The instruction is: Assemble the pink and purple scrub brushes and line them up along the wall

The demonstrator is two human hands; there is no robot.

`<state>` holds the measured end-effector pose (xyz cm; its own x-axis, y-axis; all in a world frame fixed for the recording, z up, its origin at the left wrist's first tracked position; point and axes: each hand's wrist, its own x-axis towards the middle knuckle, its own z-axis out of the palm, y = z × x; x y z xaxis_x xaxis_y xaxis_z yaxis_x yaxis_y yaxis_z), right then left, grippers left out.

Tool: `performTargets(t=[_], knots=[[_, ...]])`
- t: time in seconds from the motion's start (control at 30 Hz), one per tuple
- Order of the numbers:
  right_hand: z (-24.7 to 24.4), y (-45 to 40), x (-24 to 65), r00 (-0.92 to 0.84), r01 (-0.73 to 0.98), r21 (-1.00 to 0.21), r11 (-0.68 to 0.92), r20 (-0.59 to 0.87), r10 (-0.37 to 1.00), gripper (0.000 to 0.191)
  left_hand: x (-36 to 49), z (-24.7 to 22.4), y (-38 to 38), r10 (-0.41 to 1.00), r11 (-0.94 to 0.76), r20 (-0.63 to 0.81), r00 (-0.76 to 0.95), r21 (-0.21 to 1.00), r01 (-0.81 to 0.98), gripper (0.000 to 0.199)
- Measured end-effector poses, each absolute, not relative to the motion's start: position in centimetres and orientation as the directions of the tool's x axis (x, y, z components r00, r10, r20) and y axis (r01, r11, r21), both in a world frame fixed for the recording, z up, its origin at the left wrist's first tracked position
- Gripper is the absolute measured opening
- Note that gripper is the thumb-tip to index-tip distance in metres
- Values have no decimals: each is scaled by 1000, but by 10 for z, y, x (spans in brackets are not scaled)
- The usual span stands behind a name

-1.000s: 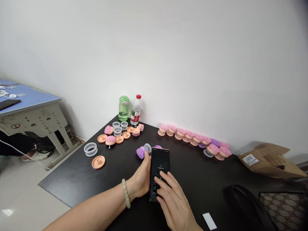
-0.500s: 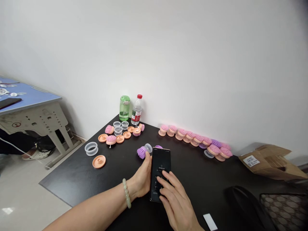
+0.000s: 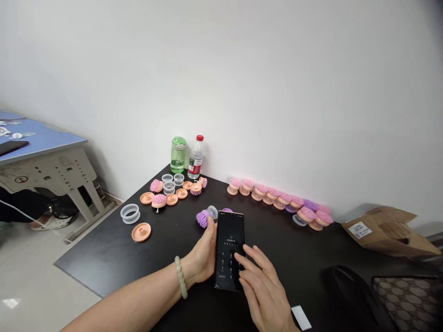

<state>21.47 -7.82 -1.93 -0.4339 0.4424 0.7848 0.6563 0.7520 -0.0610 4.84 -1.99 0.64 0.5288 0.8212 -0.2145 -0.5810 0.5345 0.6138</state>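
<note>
Over the near middle of a black table (image 3: pixel 104 258), a dark phone (image 3: pixel 230 228) is held, a number keypad lit on its screen. Its left edge is gripped by the left hand (image 3: pixel 203 256), with the thumb laid alongside; the other fingers are mostly hidden behind it. The right hand (image 3: pixel 266 293) is held open with nothing gripped, its fingers bent and slightly apart at the keypad's right side; whether the glass is touched cannot be told.

Just beyond the phone, a purple brush (image 3: pixel 202 219) is seen beside a translucent ring (image 3: pixel 212 212). Farther left, pink brushes, peach discs and clear rings are scattered. Two bottles are stood near the wall (image 3: pixel 277 92), along which a brush row (image 3: pixel 271 196) is set. A white card (image 3: pixel 302 317) is placed beside the right hand.
</note>
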Motion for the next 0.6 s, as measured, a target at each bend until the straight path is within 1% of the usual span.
performTargets(t=[0.13, 0.2, 0.33, 0.43, 0.6], knots=[[-19, -78, 213, -471, 653, -40, 756, 760, 447, 17, 48, 5, -19, 819, 533, -206, 536, 620, -576, 70], [-20, -77, 213, -481, 653, -50, 756, 744, 465, 18, 48, 4, -18, 815, 541, -219, 537, 621, -567, 71], [-18, -78, 219, -416, 667, -87, 740, 781, 467, 18, 49, 3, -17, 821, 532, -212, 530, 622, -574, 73], [-15, -78, 225, -381, 682, -79, 727, 810, 446, 17, 49, 2, -18, 824, 525, -197, 531, 620, -583, 73], [-14, -78, 226, -415, 672, -69, 737, 789, 453, 19, 49, 3, -18, 825, 528, -197, 529, 600, -600, 72]])
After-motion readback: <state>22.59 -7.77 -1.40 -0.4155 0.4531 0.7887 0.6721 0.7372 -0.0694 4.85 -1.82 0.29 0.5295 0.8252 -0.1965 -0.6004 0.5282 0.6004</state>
